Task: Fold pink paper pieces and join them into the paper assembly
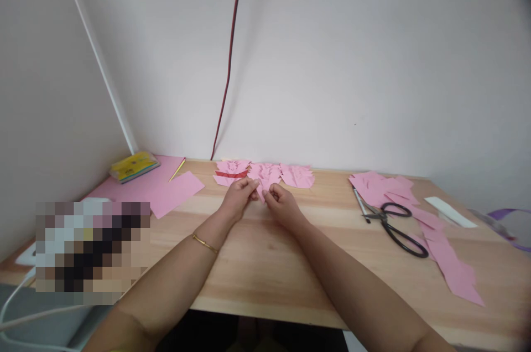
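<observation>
My left hand [239, 197] and my right hand [283, 202] are close together at the middle of the table. Between their pinched fingers is a small pointed piece of pink paper [261, 191], held from both sides. Just behind my hands lie folded pink paper pieces in three clusters: one on the left [232, 166] with a red strip [231, 174] across it, one in the middle [265, 170], and one on the right [297, 175]. The fingertips partly cover the held piece.
Black-handled scissors [388, 222], a pen [362, 205], pink scraps [450, 260] and a white strip [450, 212] lie right. Pink sheets [176, 194], a pencil [177, 170] and a yellow packet [135, 166] are left. A dark red cord [229, 64] hangs against the wall.
</observation>
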Action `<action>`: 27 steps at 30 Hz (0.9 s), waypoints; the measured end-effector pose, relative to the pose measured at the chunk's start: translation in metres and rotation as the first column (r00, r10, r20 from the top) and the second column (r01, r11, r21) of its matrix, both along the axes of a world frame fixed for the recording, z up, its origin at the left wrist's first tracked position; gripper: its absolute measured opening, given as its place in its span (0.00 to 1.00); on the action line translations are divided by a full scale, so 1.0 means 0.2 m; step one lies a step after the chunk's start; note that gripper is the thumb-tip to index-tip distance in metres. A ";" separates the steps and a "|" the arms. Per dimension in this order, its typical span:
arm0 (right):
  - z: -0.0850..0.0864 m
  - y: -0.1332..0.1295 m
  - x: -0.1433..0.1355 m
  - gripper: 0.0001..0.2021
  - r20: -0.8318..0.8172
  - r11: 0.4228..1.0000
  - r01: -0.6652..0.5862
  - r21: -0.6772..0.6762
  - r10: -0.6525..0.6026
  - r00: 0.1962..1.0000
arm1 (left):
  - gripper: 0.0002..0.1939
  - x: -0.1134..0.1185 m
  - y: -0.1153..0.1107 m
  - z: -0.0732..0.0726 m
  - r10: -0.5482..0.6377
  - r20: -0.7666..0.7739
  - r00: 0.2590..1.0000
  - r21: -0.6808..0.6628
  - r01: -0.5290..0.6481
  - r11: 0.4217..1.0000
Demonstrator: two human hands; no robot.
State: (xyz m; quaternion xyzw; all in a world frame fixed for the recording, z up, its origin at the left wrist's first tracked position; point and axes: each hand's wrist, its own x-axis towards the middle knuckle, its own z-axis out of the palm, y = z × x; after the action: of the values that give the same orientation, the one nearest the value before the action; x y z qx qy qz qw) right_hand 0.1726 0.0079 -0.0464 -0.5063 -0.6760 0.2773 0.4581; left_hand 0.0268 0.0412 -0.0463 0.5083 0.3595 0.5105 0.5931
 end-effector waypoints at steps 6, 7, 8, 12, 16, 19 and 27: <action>0.01 0.00 0.00 0.14 0.001 1.000 0.003 0.001 -0.003 1.000 | 0.16 -0.01 -0.01 -0.01 -0.046 -0.194 0.980 0.062 0.059 0.996; 0.01 0.00 0.00 0.14 0.002 1.000 0.001 0.003 -0.001 1.000 | 0.16 -0.01 -0.01 -0.01 -0.035 -0.210 0.977 0.069 0.050 0.996; 0.01 0.00 0.00 0.14 0.005 1.000 0.003 0.004 -0.003 1.000 | 0.16 0.00 -0.01 0.00 -0.022 -0.223 0.975 0.076 0.040 0.996; 0.01 0.00 0.00 0.14 0.018 1.000 0.007 0.006 -0.007 1.000 | 0.17 0.00 -0.03 0.04 0.023 -0.259 0.966 0.122 0.009 0.992; 0.01 -0.01 0.00 0.14 0.023 1.000 0.001 0.004 -0.001 1.000 | 0.17 0.00 -0.05 0.06 0.048 -0.275 0.960 0.160 -0.004 0.987; 0.01 -0.01 -0.01 0.15 0.010 1.000 -0.002 0.009 0.002 1.000 | 0.17 0.00 -0.04 0.06 0.004 -0.244 0.970 0.118 0.026 0.993; 0.02 0.00 0.00 0.14 -0.019 0.999 0.035 0.005 -0.035 0.999 | 0.16 0.00 -0.03 0.03 -0.099 -0.178 0.979 0.076 0.114 0.991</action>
State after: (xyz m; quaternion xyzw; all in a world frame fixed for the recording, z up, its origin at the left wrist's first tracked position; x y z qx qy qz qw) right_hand 0.1729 0.0073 -0.0432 -0.5139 -0.6635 0.2722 0.4707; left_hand 0.0263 0.0354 -0.0396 0.5944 0.3600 0.4467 0.5635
